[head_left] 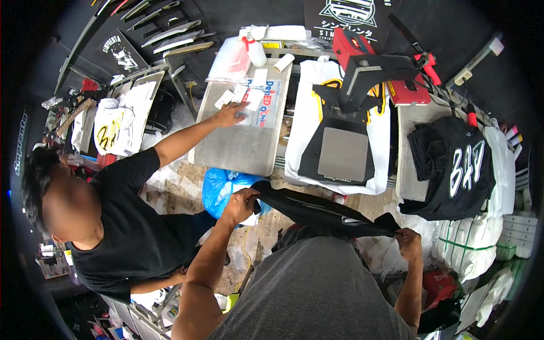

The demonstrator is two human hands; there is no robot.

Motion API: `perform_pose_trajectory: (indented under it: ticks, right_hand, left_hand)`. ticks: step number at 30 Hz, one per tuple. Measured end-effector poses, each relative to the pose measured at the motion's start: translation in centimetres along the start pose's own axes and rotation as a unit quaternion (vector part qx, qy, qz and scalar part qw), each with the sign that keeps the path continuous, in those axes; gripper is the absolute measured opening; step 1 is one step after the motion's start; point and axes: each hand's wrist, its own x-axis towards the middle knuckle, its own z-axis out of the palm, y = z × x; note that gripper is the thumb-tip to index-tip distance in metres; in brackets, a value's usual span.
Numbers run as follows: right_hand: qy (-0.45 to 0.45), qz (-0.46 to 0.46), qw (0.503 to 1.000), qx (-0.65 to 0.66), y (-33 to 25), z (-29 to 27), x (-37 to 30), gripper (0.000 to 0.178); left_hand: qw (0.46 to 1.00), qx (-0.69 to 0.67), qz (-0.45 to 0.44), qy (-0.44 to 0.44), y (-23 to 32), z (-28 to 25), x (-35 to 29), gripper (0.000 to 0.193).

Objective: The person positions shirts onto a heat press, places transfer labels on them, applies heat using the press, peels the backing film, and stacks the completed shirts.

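Note:
A black T-shirt [309, 208] is stretched out in front of my waist, folded into a narrow, sagging band. My left hand [239, 207] is closed round its left end, and my right hand [409, 245] grips the right end lower down. Some pale print shows along the fabric, too foreshortened to make out. Just beyond it stands a heat press with a grey platen [343, 154] on a black base. A white shirt [300, 141] with yellow-and-black trim lies spread under that base.
At left, a co-worker in a black shirt [130, 226] reaches a hand [231, 115] to white slips on a grey board [232, 150]. A blue plastic bag [218, 190] sits below it. Black printed shirts [453, 170] pile up at right, above a strapped white bundle [466, 246].

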Motion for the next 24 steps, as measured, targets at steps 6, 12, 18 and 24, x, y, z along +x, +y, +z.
perform_pose_trajectory:
  ticks: [6, 12, 18, 24]
  right_hand:
    - [0.010, -0.014, 1.000, -0.001, 0.2, 0.0, 0.2, 0.014]
    - [0.029, -0.018, 0.999, 0.020, 0.2, -0.2, 0.6, 0.012]
    - [0.046, -0.029, 0.997, 0.047, 0.1, -0.2, 1.2, 0.012]
    - [0.089, -0.043, 0.993, 0.069, 0.2, -0.4, 2.2, 0.009]
  left_hand:
    - [1.000, 0.002, 0.001, 0.000, -0.1, 0.1, 0.2, 0.018]
    - [1.000, -0.001, 0.011, -0.005, 0.3, -0.5, 0.7, 0.021]
    - [1.000, -0.004, -0.003, -0.006, 0.9, -1.0, 1.2, 0.021]
    - [0.999, -0.031, -0.032, -0.019, 0.9, -1.7, 1.9, 0.019]
